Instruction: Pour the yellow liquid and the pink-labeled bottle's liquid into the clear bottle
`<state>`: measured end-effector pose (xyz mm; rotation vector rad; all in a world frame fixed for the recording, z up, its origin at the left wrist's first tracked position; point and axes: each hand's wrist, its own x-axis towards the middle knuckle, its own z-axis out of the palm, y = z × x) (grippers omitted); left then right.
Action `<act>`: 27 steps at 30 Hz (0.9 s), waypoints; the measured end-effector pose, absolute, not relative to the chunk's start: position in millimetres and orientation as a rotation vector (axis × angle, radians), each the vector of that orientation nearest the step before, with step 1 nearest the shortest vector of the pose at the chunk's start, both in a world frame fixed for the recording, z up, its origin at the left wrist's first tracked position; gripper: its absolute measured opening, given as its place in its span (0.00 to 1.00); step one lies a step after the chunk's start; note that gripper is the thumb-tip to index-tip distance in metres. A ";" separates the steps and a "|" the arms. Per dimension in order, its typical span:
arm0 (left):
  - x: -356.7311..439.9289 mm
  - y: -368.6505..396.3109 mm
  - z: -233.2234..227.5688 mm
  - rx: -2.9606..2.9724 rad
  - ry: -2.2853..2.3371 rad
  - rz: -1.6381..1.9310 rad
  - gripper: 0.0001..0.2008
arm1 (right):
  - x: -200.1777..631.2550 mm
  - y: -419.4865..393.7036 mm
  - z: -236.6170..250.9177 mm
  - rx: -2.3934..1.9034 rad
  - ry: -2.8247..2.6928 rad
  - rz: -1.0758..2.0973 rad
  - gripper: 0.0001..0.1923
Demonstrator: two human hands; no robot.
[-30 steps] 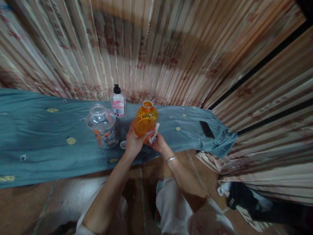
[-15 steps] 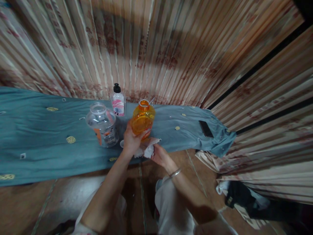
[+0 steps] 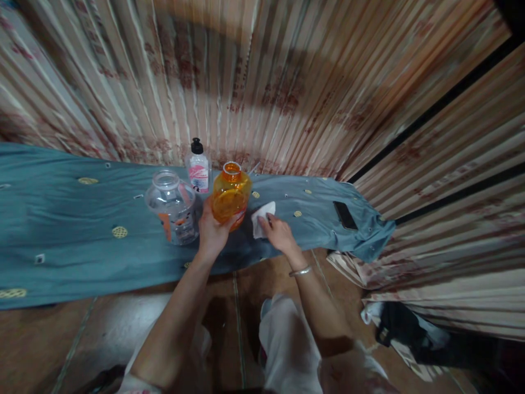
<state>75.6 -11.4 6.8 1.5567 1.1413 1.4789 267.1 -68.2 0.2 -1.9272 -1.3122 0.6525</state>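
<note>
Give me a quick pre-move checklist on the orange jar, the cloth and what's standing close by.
1. Left hand gripping the orange jar: ok, fingers wrap its lower side.
2. Jar upright, mouth open: ok; no lid on it.
3. Right hand on the white cloth: ok, the cloth lies on the blue cover right of the jar.
4. Space left of the jar: not ok, the clear jar stands close beside it.
5. Space behind: not ok, the black-capped bottle stands just behind.
6. Phone away from the hands: ok, near the cover's right end.
</note>
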 end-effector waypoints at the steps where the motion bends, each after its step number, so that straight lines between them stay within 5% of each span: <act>1: 75.6 -11.3 7.0 1.554 1.140 1.481 0.31 | 261.0 -64.8 -1.1 -2.009 -1.470 0.575 0.20; 11: 73.7 -10.3 7.8 1.551 1.153 1.522 0.31 | 228.7 -71.2 -31.2 -1.898 -2.158 0.039 0.25; 16: 75.2 -11.4 8.4 1.550 1.154 1.500 0.33 | 216.4 -53.6 -40.4 -1.873 -2.056 0.191 0.15; 27: 76.0 -10.9 6.9 1.548 1.146 1.500 0.30 | 220.9 -48.9 -36.3 -1.866 -1.789 0.390 0.12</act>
